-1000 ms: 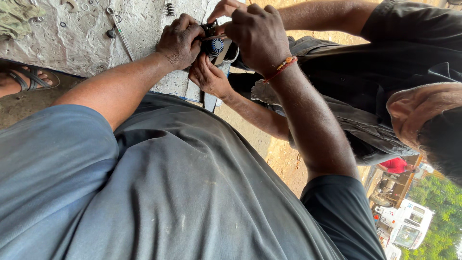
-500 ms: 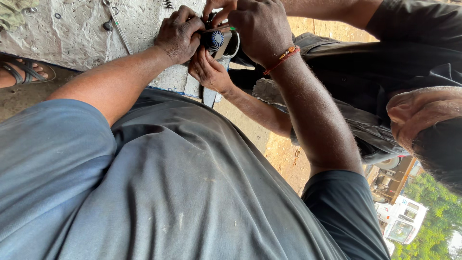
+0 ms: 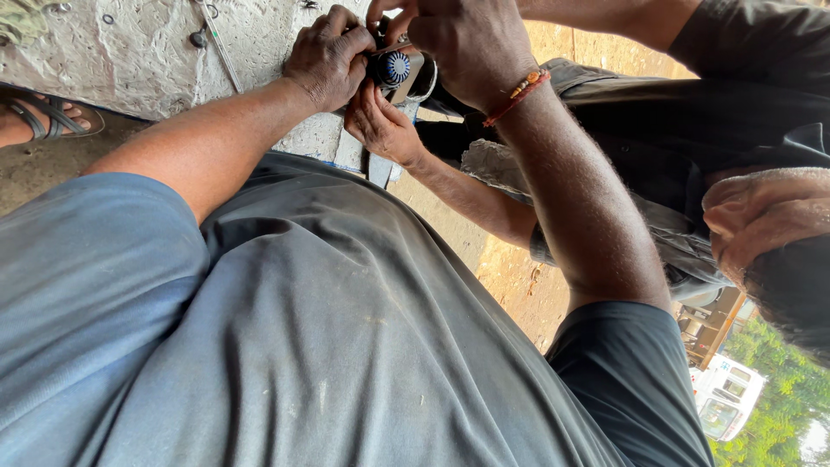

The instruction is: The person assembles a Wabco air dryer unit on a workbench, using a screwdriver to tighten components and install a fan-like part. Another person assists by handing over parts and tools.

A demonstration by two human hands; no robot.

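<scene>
A grey-blue shirt (image 3: 285,346) fills the lower left and centre of the frame, and both of the person's bare forearms reach from it toward the top edge. To the right sits another person in a dark shirt (image 3: 743,95), whose hand (image 3: 380,125) comes in from below and cups the work from underneath, just under the top centre. A pale, scuffed sheet (image 3: 147,52) covers the upper left, with a thin metal rod (image 3: 223,47) and a few small washers lying loose on it; a sandalled foot (image 3: 39,117) shows at the left edge. The left hand (image 3: 328,60) is curled tight against the left side of a small dark motor part (image 3: 399,71) at top centre. The right hand (image 3: 471,47), with a beaded orange wrist thread (image 3: 517,91), closes over it from above and the right. The part's round blue-and-white finned end faces the camera, so its long axis points away into the scene.
</scene>
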